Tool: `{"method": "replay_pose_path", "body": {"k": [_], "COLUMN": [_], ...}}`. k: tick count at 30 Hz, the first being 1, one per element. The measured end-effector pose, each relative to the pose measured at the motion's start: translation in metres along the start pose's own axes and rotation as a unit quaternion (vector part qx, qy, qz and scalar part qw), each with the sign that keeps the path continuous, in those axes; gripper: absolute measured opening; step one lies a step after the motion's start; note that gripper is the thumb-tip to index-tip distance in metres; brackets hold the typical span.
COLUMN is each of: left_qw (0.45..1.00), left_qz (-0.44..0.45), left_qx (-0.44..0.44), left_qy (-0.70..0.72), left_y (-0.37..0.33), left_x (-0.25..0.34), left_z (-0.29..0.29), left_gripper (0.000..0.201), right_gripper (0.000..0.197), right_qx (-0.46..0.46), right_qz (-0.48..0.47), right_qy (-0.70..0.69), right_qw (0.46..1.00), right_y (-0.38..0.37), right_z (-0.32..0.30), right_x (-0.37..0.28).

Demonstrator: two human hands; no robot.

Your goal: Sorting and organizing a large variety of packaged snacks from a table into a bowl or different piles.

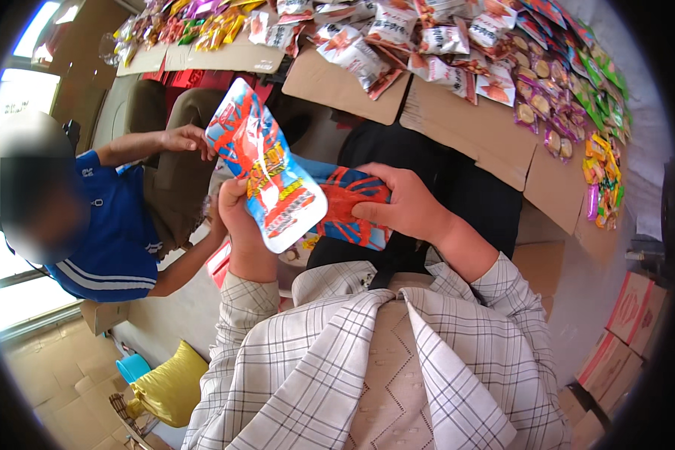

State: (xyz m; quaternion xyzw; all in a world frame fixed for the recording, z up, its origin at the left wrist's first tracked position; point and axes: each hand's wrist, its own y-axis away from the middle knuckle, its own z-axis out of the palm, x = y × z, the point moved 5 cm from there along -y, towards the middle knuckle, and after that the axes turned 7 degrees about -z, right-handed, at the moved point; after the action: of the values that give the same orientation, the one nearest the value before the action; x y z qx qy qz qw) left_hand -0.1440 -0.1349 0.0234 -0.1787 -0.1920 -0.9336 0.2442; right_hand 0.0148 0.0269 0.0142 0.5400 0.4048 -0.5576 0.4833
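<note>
My left hand grips the lower left edge of a shiny plastic pouch printed in blue, red, yellow and white, its top tilted up to the left. In my right hand is a second pouch, darker blue with red streaks, pinched at its right end with the thumb on top. The first pouch overlaps the left part of the second, so I cannot tell whether they touch. A co-worker's hand reaches close to the upper left edge of the first pouch; contact there is unclear.
Cardboard-covered tables curve around ahead, heaped with white-and-red snack bags, purple-wrapped round snacks and small yellow packets. A co-worker in a blue shirt sits at left. Behind lie a yellow sack and, at right, cartons.
</note>
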Motion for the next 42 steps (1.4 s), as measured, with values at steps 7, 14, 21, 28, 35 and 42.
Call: {"method": "replay_pose_path", "body": {"k": [7, 14, 21, 28, 35, 42], "left_qw": [0.993, 0.962, 0.937, 0.915, 0.805, 0.848], "left_qz": [0.008, -0.034, -0.063, -0.029, -0.136, -0.166], "left_qx": [-0.009, -0.091, -0.07, -0.081, -0.178, -0.151], "left_qy": [-0.116, -0.256, -0.336, -0.394, -0.549, -0.48], "left_y": [-0.013, -0.02, -0.026, -0.026, -0.034, -0.047], "left_x": [-0.036, -0.085, -0.123, -0.128, -0.157, -0.166], "left_z": [0.009, 0.04, 0.03, 0.031, 0.055, 0.028], "left_gripper": [0.053, 0.061, 0.04, 0.029, 0.015, 0.023], "right_gripper": [0.023, 0.026, 0.03, 0.043, 0.051, 0.042], "right_qx": [0.184, 0.269, 0.176, 0.099, 0.203, 0.198], "right_qz": [-0.051, -0.125, -0.076, -0.109, -0.156, -0.144], "right_qy": [-0.051, -0.118, -0.175, -0.108, -0.111, 0.017], "right_qw": [0.98, 0.948, 0.966, 0.983, 0.96, 0.969], "right_y": [0.044, 0.063, 0.075, 0.079, 0.09, 0.101], "right_z": [-0.061, -0.079, -0.073, -0.079, -0.102, -0.12], "right_x": [0.011, 0.02, 0.032, 0.023, 0.018, 0.018]}}
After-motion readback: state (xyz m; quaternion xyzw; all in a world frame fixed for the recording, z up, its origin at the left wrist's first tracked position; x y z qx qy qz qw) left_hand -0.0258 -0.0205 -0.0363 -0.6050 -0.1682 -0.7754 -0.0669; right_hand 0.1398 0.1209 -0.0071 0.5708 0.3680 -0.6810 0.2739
